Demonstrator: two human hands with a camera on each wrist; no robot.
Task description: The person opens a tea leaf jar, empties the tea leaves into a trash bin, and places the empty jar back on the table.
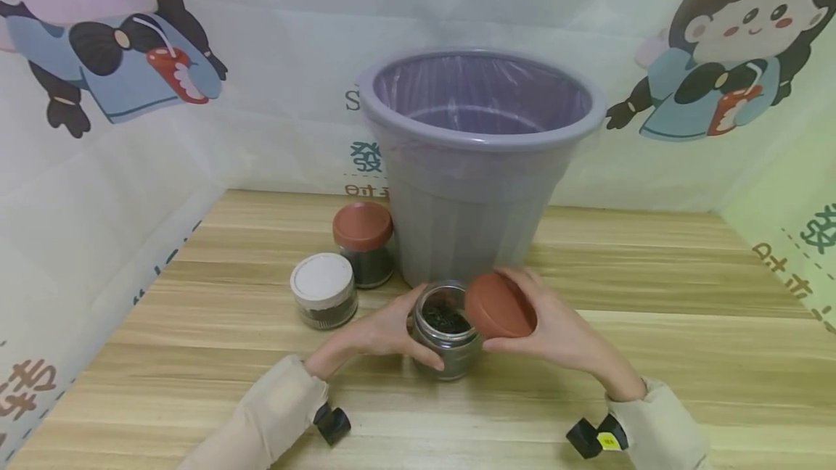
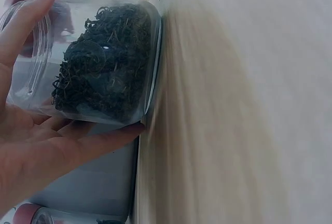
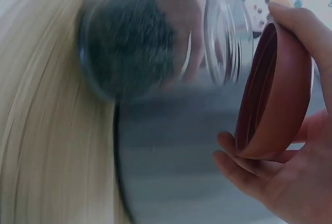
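A clear jar (image 1: pixel 451 354) stands on the wooden table with its mouth uncovered. Dark, curled dried leaves (image 2: pixel 111 60), like loose tea, fill much of it. My left hand (image 1: pixel 392 328) grips the jar from the left, thumb on the near side and fingers around the far side. Just right of the mouth, my right hand (image 1: pixel 548 321) holds a reddish-brown screw lid (image 1: pixel 499 307) by its edge, tilted. The right wrist view shows the threaded inside of the lid (image 3: pixel 262 86) turned toward the jar, with a gap between them.
A large grey-purple bin (image 1: pixel 470 201) with a plastic liner stands right behind the jar. To the left are a jar with a reddish-brown lid (image 1: pixel 363 227) and a shorter jar with a white lid (image 1: pixel 323 278). Printed sheeting (image 1: pixel 281 93) surrounds the table (image 1: pixel 653 289).
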